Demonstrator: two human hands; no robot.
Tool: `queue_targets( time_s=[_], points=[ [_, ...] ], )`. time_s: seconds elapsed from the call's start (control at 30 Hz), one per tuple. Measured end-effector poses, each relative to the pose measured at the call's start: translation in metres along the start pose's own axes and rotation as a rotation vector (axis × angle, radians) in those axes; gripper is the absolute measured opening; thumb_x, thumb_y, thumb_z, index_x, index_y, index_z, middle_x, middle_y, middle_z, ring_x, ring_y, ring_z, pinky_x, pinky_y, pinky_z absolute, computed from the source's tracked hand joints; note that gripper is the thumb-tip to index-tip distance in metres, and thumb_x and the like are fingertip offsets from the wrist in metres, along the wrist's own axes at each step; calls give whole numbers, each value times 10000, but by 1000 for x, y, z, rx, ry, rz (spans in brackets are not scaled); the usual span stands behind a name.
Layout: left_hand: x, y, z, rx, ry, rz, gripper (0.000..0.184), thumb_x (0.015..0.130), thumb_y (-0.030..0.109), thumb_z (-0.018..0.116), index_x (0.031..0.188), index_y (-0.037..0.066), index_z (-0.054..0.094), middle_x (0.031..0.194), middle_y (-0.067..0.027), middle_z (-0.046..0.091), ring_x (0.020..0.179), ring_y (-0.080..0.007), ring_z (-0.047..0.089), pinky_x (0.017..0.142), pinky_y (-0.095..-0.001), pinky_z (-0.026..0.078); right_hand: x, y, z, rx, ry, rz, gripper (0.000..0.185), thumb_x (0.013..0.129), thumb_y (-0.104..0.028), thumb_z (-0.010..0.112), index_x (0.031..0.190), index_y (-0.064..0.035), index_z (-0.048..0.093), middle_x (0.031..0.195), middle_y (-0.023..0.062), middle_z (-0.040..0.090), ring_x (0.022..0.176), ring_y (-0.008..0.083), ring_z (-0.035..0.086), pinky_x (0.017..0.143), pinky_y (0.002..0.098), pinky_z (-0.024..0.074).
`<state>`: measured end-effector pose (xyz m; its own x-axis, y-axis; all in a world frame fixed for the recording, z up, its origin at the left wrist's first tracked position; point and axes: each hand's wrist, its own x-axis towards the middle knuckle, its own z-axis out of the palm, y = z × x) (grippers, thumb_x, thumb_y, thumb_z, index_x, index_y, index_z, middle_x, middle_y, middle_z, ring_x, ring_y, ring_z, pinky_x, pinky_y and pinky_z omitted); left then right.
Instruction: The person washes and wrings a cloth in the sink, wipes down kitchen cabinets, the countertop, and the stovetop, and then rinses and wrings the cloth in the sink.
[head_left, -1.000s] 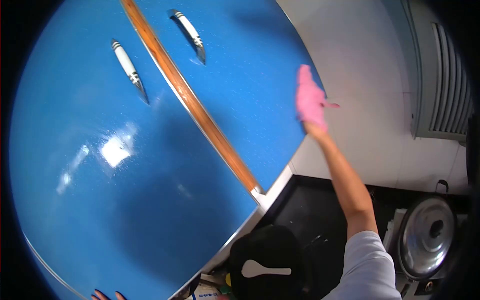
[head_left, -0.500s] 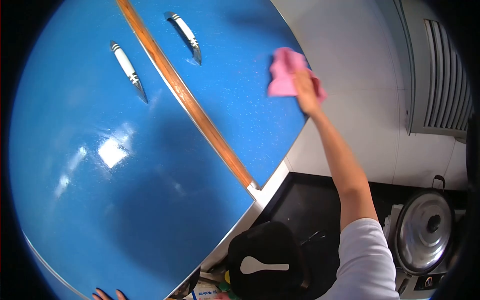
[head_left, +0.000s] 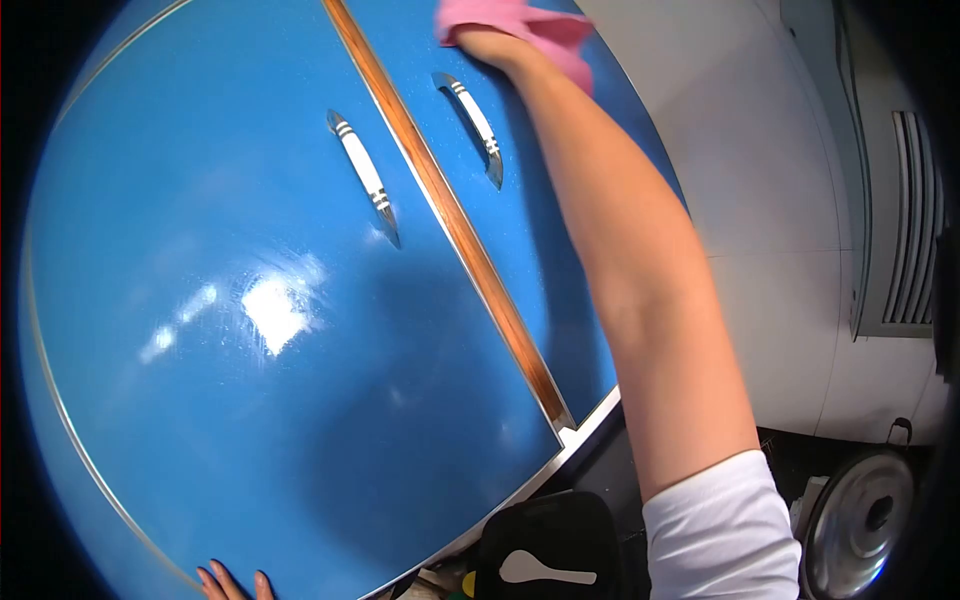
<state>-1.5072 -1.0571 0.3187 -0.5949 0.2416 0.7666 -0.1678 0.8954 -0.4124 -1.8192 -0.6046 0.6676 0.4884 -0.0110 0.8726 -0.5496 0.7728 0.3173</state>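
My right hand presses a pink cloth against the upper part of the right blue cabinet door. Its fingers are mostly covered by the cloth, and the forearm reaches up across the door. Just below the hand is the right door's white and silver handle. A matching handle sits on the left blue door. At the bottom left, my left hand rests on that door with its visible fingers apart, holding nothing.
A wood-coloured strip runs between the doors. Below are a black rice cooker with a white rice paddle on top and, to the right, a lidded metal pan. A grey range hood hangs at the right wall.
My right hand has swept the pink cloth up and left, from the door's right edge to its upper part. The view has shifted, so the doors appear further right. My left hand stays on the left door.
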Motion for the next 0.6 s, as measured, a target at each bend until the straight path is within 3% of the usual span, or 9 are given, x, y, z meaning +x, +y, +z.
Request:
queue_targets(
  time_s=[0.1, 0.17, 0.23, 0.27, 0.33, 0.43, 0.47, 0.53, 0.6],
  points=[
    [1, 2, -5, 6, -2, 15, 741, 735, 528, 594, 1332, 151, 372, 1414, -258, 134, 1284, -479, 96, 991, -613, 113, 6, -28, 30, 9, -128, 54, 220, 777, -239, 497, 838, -59, 609, 943, 118, 613, 906, 264, 574, 753, 355, 471],
    [0, 2, -5, -3, -15, 3, 744, 735, 535, 590, 1333, 150, 370, 1414, -259, 135, 1285, -479, 94, 991, -613, 111, -1, -48, -2, 293, -197, 199, 445, 863, -339, 380, 1191, -53, 473, 1330, 129, 381, 1245, 283, 327, 995, 387, 290],
    [-1, 1, -6, -3, -25, 5, 744, 736, 538, 586, 1335, 155, 368, 1417, -254, 131, 1288, -475, 91, 990, -614, 110, -24, 17, 14, 95, -174, 296, 477, 900, -344, 317, 1277, -61, 388, 1366, 131, 333, 1284, 325, 249, 1029, 400, 241],
    [0, 1, -6, -14, -25, 3, 743, 738, 542, 583, 1337, 159, 367, 1420, -249, 126, 1291, -471, 88, 990, -616, 108, -43, 92, 34, -248, 150, 52, 397, 836, -245, 502, 1181, -50, 495, 1173, 190, 500, 1100, 307, 477, 926, 375, 380],
    [0, 0, -2, -18, -22, 8, 736, 744, 547, 575, 1338, 168, 365, 1424, -242, 119, 1294, -466, 80, 989, -618, 105, -109, 112, -31, -592, -290, 54, 495, 872, -332, 428, 1304, -96, 377, 1344, 147, 353, 1258, 316, 292, 1026, 397, 243],
    [-1, 1, -2, -30, -12, 7, 717, 759, 554, 555, 1341, 184, 361, 1431, -231, 104, 1299, -459, 66, 988, -623, 97, -225, 110, -97, -166, -112, 616, 536, 909, -386, 307, 1300, -23, 364, 1374, 173, 307, 1272, 320, 267, 1051, 381, 198],
    [0, 2, -3, -36, -2, -8, 706, 768, 557, 544, 1342, 191, 359, 1434, -227, 96, 1301, -457, 60, 989, -626, 92, -290, 145, -112, -434, -251, 452, 502, 912, -344, 331, 1293, -19, 369, 1355, 185, 328, 1253, 321, 299, 1040, 376, 225],
    [1, 3, -2, -48, 4, -4, 704, 770, 561, 539, 1342, 192, 359, 1435, -226, 94, 1302, -456, 58, 989, -626, 91, -359, 116, -145, -223, -166, 746, 508, 903, -312, 372, 1307, -7, 329, 1351, 160, 333, 1252, 290, 300, 1031, 355, 251],
    [-1, 4, -3, -59, 4, 4, 702, 772, 564, 534, 1342, 193, 359, 1435, -225, 91, 1302, -455, 57, 990, -626, 91, -436, 117, -159, 359, 168, 1021, 528, 895, -281, 413, 1321, 5, 289, 1348, 135, 338, 1252, 259, 301, 1021, 333, 277]
  ],
)
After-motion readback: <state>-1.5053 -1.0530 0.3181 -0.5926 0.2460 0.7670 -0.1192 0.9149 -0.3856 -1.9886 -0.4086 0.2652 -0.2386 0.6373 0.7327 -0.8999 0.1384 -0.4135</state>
